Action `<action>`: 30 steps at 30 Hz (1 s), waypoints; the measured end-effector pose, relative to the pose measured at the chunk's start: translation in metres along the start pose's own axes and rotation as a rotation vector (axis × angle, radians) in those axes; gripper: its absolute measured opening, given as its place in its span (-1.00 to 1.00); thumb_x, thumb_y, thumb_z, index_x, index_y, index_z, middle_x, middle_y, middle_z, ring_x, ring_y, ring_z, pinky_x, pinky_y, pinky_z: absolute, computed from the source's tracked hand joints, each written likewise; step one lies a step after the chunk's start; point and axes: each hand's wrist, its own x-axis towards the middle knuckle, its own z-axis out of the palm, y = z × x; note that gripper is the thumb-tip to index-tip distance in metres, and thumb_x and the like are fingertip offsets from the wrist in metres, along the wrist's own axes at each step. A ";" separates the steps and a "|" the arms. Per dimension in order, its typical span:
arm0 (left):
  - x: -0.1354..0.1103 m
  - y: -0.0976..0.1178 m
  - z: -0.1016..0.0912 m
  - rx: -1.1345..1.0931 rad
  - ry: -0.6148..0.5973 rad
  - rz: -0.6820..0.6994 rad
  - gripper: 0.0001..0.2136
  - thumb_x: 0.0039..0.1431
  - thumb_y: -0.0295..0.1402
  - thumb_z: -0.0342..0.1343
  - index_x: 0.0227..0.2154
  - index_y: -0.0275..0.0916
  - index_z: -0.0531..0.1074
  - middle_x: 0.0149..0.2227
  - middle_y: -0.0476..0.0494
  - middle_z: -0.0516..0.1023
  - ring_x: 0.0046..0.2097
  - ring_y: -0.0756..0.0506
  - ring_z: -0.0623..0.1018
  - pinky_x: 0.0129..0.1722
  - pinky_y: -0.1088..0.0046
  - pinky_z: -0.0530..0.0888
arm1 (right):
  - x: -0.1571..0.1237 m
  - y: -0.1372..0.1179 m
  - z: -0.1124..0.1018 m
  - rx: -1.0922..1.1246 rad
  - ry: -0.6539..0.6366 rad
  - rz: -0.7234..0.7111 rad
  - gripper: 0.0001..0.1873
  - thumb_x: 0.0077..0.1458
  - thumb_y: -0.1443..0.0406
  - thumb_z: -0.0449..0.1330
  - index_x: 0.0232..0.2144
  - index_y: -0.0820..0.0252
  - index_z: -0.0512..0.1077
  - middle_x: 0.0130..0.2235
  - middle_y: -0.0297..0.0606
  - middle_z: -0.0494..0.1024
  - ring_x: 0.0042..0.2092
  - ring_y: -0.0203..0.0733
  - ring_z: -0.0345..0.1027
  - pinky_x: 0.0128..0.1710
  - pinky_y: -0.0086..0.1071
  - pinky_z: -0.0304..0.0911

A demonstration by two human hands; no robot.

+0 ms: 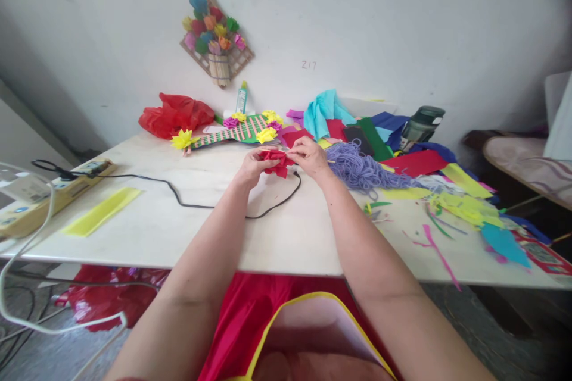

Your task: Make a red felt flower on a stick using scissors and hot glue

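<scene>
A ruffled piece of red crepe paper (277,162), folded like a small flower, is held just above the table. My left hand (254,168) is closed on its left side, thumb over the paper. At its right edge, my right hand (309,158) is closed in a pinch; the pale tip of a thin stick (331,161) seems to poke out behind that hand. My fingers hide where stick and paper meet. Beyond my hands lies a green guitar-shaped craft piece (241,133) with pinkish strips and yellow and purple paper flowers.
A black cable (174,190) runs from a power strip (58,196) under my hands. A yellow paper strip (102,211) lies left. Purple yarn (361,166), coloured paper scraps (415,164) and a dark bottle (422,125) crowd the right. A red plastic bag (176,116) sits behind.
</scene>
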 end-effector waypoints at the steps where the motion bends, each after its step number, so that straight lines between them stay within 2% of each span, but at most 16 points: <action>1: 0.000 0.000 0.000 0.005 -0.002 0.004 -0.55 -0.49 -0.39 0.48 -0.36 -0.25 0.59 -0.41 -0.05 0.61 -0.41 -0.05 0.53 -0.41 0.45 0.40 | 0.000 0.000 0.000 0.002 0.002 -0.006 -0.91 0.09 0.26 0.32 -0.39 0.06 0.65 -0.23 -0.30 0.54 -0.31 -0.27 0.36 -0.34 -0.38 0.23; 13: -0.004 0.006 0.002 0.018 -0.029 -0.003 -0.59 -0.46 -0.38 0.46 -0.37 -0.25 0.58 -0.44 -0.03 0.61 -0.45 -0.01 0.50 -0.46 0.49 0.37 | -0.001 0.001 -0.001 0.028 -0.019 -0.016 -0.87 0.07 0.35 0.31 -0.33 0.06 0.67 -0.24 -0.30 0.54 -0.33 -0.30 0.34 -0.33 -0.39 0.21; 18: -0.004 0.007 0.002 0.020 -0.014 -0.017 -0.61 -0.48 -0.39 0.45 -0.42 -0.25 0.57 -0.46 -0.03 0.60 -0.47 -0.02 0.49 -0.50 0.51 0.35 | -0.001 0.006 -0.001 0.057 -0.049 -0.052 -0.85 0.11 0.33 0.29 -0.31 0.04 0.68 -0.32 -0.31 0.55 -0.32 -0.27 0.37 -0.31 -0.40 0.23; 30: -0.003 0.004 -0.001 0.032 -0.013 -0.008 -0.55 -0.48 -0.37 0.48 -0.36 -0.24 0.57 -0.44 -0.04 0.61 -0.47 -0.02 0.50 -0.49 0.50 0.36 | 0.000 0.009 -0.002 0.096 -0.041 0.006 -0.91 0.02 0.33 0.33 -0.41 0.07 0.66 -0.40 -0.32 0.58 -0.34 -0.25 0.41 -0.33 -0.40 0.24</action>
